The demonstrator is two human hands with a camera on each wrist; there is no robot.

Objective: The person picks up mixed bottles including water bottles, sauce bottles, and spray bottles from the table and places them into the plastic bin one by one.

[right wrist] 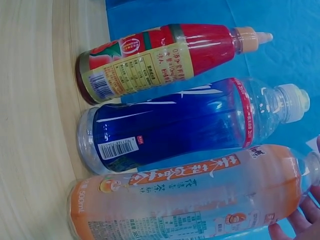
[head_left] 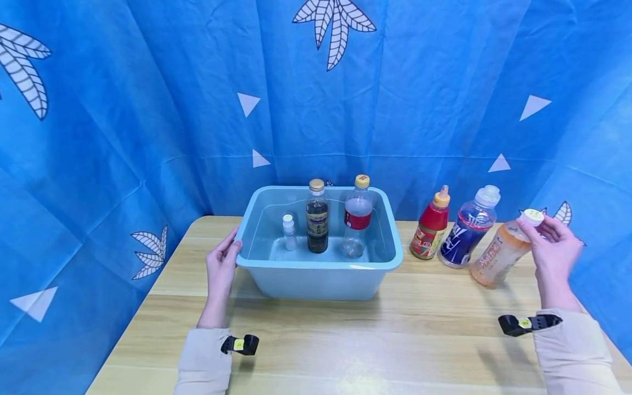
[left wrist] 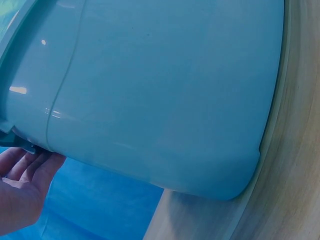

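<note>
My left hand point(head_left: 221, 267) grips the left rim of a light blue plastic tub point(head_left: 316, 282), fingers tucked beneath the rim in the left wrist view. Inside the tub stand a small white-capped bottle point(head_left: 289, 236), a dark-liquid bottle point(head_left: 317, 227) and a clear bottle with a red label point(head_left: 357, 222). Over on the right, my right hand point(head_left: 558, 249) pinches an orange-labelled drink bottle point(head_left: 501, 255) at its white cap and neck. Its base is at or near the tabletop; I cannot tell whether it touches.
A red squeeze sauce bottle point(head_left: 430, 227) and a blue-labelled drink bottle point(head_left: 468, 233) stand between the tub and the orange-labelled bottle. All sit on a light wooden table point(head_left: 316, 340). Behind the table hangs a blue patterned curtain point(head_left: 316, 120).
</note>
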